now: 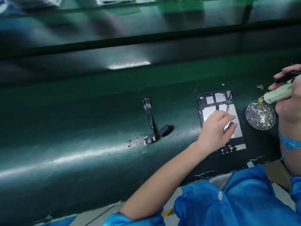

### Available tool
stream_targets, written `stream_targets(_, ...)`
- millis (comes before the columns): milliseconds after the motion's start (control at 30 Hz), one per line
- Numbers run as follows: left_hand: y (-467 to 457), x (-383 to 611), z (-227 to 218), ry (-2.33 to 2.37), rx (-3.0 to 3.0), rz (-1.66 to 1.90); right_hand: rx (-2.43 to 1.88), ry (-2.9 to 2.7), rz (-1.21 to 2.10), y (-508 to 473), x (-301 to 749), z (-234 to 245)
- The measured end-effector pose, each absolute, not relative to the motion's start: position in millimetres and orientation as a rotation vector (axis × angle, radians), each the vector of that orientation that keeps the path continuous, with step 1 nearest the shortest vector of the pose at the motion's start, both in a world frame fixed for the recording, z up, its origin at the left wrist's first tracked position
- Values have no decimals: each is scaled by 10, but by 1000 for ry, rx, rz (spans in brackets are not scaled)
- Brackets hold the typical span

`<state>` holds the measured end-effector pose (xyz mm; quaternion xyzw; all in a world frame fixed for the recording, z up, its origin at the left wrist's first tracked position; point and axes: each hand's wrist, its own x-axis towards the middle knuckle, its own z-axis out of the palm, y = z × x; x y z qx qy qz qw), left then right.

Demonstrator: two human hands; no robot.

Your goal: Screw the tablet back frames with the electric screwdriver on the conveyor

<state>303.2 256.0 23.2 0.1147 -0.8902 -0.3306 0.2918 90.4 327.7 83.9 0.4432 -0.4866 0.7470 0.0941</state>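
My left hand (217, 128) is over a flat tablet housing (238, 138) with silver plates and a dark frame. Its fingers and thumb are closed on a slim metal tool (228, 104), its tip pointing at the housing's upper right corner; the exact kind is unclear. At the right edge, my right hand (290, 106) grips a pale green electric screwdriver (278, 93). The screwdriver's yellow nose is above the far rim of a round dish (246, 121) holding many small screws (261, 116). I cannot make out a bit at the nose.
A small circuit board (150, 139) with wires, a bundle of dark cables (148, 111) and a black block (164, 130) lie left on the green mat (94, 119). Loose tiny screws (260, 87) lie beyond the dish. A raised ledge (131, 53) runs along the back.
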Motion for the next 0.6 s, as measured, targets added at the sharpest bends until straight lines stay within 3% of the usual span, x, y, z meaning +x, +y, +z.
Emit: stream_targets(600, 2538, 2906, 105, -2396, 284, -818, 1280, -1677, 2174, 3292, 754, 599)
